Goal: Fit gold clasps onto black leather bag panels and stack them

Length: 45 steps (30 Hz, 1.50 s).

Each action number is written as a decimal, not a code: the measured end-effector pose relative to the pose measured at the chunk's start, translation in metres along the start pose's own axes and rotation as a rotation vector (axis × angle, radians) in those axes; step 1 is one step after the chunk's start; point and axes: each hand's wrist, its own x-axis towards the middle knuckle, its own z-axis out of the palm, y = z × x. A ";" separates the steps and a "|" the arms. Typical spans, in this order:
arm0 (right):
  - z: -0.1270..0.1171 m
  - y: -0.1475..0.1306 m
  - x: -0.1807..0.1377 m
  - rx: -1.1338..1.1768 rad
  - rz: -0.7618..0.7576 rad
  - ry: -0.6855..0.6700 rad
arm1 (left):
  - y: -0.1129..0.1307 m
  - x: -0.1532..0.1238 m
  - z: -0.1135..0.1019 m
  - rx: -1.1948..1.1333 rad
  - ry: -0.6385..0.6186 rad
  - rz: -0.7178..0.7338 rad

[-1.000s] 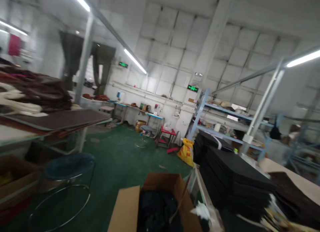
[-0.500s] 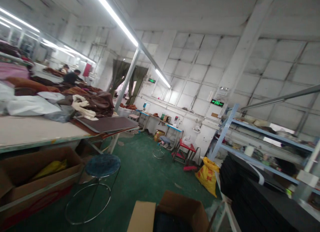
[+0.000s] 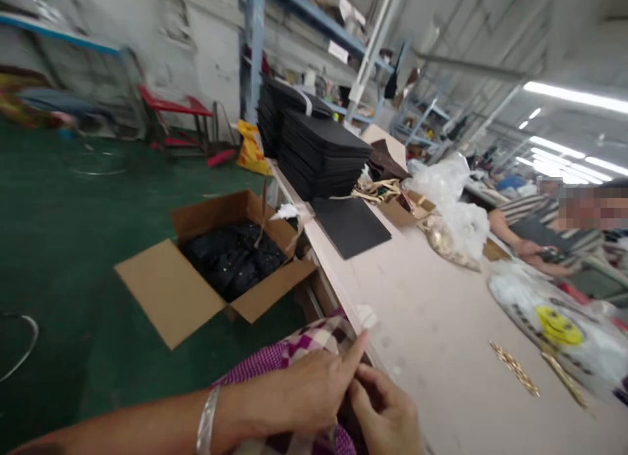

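While both hands are close together at the near edge of a long, pale, flat-topped counter [image 3: 422, 318], the left hand [image 3: 314, 389] has its index finger stretched out along that edge and the right hand [image 3: 385, 409] is curled beside it. Can't tell if either one's gripping anything. The counter's pretty bare in the middle, with small gold-coloured metal pieces [image 3: 513, 368] over on the right, near a clear plastic bag with a yellow smiley [image 3: 559, 325]. Farther up there's a tall stack of flat black sheets [image 3: 324, 148]. An open brown cardboard box [image 3: 171, 291] sits left of the counter, full of crumpled black material [image 3: 235, 252]. Room-wise: dark green floor [image 3: 122, 200], blue metal shelving [image 3: 255, 56], and a person in stripes [image 3: 530, 229] across the way.
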 end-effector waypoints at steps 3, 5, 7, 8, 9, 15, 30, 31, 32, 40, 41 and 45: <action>0.004 -0.003 0.007 0.009 -0.016 -0.039 | -0.009 0.008 -0.001 0.079 0.007 -0.010; 0.007 -0.009 0.013 -0.005 -0.015 -0.024 | -0.011 0.013 -0.003 0.075 0.016 -0.015; 0.009 -0.013 0.018 -0.038 -0.034 0.015 | -0.012 0.018 -0.006 0.061 0.023 -0.035; 0.009 -0.015 0.021 -0.057 -0.047 0.036 | -0.013 0.020 -0.008 0.054 0.029 -0.034; 0.009 -0.016 0.023 -0.076 -0.061 0.058 | -0.013 0.023 -0.011 0.049 0.037 -0.026; 0.010 -0.019 0.039 -0.085 -0.116 0.064 | -0.016 0.030 -0.021 0.013 0.110 -0.027; 0.006 -0.043 0.197 -0.286 -0.353 -0.012 | -0.075 0.057 -0.051 -1.222 0.503 -0.233; 0.008 -0.045 0.222 -0.374 -0.404 -0.018 | -0.079 0.057 -0.054 -1.269 0.533 -0.259; 0.011 -0.046 0.246 -0.452 -0.451 -0.029 | -0.082 0.057 -0.057 -1.290 0.572 -0.284; 0.031 -0.031 0.276 -0.661 -0.615 -0.165 | -0.105 0.055 -0.064 -1.274 0.789 -0.397; 0.027 -0.028 0.259 -0.665 -0.616 -0.196 | -0.107 0.056 -0.064 -1.274 0.799 -0.405; 0.006 -0.021 0.184 -0.553 -0.545 -0.442 | -0.108 0.060 -0.059 -1.273 0.802 -0.422</action>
